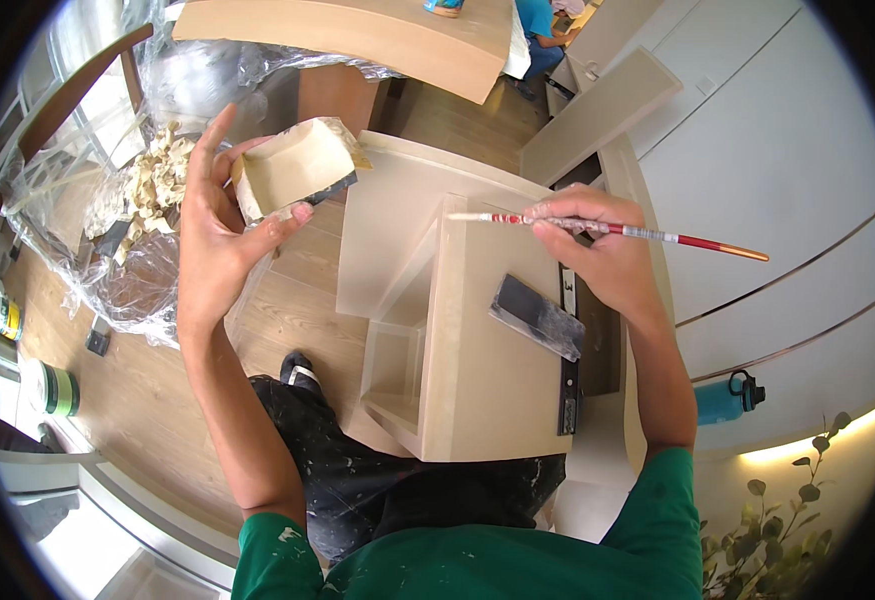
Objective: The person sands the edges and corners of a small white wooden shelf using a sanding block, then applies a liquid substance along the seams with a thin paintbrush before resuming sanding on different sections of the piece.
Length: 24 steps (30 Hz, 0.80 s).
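Observation:
My left hand (209, 225) holds up a small cut-down carton (297, 165) with cream paint inside, its fingers around one side and the thumb at the near edge. Between the fingertips of my right hand (602, 240) is a thin paintbrush (702, 242) with a red handle, its pale tip pointing left. That tip is at the far edge of a beige drawer (467, 400), which stands on its side in front of my lap; I cannot tell whether they touch. On the drawer's upper face lies a dark grey sanding block (535, 318), beside a black drawer runner (568, 405).
Plastic sheeting (142, 290) and crumpled masking tape (157, 180) lie to the left. A white-and-green tub (55, 388) is on the floor. A beige panel (597, 120) leans at the far right, near a blue bottle (719, 400). Another person (542, 40) works at the back.

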Available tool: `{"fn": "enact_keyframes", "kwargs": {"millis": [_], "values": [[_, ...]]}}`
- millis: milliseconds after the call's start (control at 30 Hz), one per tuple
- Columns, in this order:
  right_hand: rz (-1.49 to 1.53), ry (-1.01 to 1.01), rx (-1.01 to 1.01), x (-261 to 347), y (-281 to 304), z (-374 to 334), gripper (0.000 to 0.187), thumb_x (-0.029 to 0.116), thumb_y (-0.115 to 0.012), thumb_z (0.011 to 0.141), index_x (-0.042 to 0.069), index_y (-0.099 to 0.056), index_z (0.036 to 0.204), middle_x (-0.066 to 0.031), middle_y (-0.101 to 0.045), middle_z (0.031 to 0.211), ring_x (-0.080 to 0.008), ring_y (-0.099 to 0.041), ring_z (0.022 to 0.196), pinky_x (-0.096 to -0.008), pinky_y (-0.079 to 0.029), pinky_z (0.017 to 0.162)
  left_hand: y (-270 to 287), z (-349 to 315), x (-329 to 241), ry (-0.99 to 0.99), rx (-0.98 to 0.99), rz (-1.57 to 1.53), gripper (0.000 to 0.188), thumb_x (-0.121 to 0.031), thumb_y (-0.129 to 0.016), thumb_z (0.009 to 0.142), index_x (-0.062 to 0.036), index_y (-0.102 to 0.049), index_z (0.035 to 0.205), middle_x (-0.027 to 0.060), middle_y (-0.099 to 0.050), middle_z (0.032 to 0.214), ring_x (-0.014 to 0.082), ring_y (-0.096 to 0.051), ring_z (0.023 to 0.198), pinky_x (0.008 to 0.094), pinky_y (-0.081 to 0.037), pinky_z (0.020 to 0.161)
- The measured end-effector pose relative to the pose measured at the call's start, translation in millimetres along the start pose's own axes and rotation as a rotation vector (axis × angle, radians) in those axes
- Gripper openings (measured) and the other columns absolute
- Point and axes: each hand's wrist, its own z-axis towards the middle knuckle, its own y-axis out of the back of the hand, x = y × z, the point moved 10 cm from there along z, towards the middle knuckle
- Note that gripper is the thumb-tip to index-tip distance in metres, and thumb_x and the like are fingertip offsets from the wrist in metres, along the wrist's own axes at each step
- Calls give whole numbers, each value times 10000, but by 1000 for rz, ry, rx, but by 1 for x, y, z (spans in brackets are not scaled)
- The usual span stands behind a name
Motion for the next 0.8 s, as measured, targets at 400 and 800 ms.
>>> {"fn": "enact_keyframes", "kwargs": {"millis": [400, 800], "values": [[-104, 118, -68, 7, -3, 2, 136, -12, -793, 842, -25, -772, 975, -79, -754, 888, -76, -579, 681, -229, -453, 595, -1, 0, -2, 2, -2, 8, 1027, 27, -861, 713, 1, -317, 1584, 212, -605, 1317, 270, -649, 1172, 360, -578, 958], [-110, 113, 40, 21, -12, 0, 137, 15, -795, 832, 7, -784, 968, -82, -752, 863, -109, -601, 673, -254, -474, 595, 0, -1, 0, 14, 0, 24, 1023, 9, -862, 727, 3, -311, 1588, 215, -604, 1315, 264, -656, 1151, 349, -589, 903]]}}
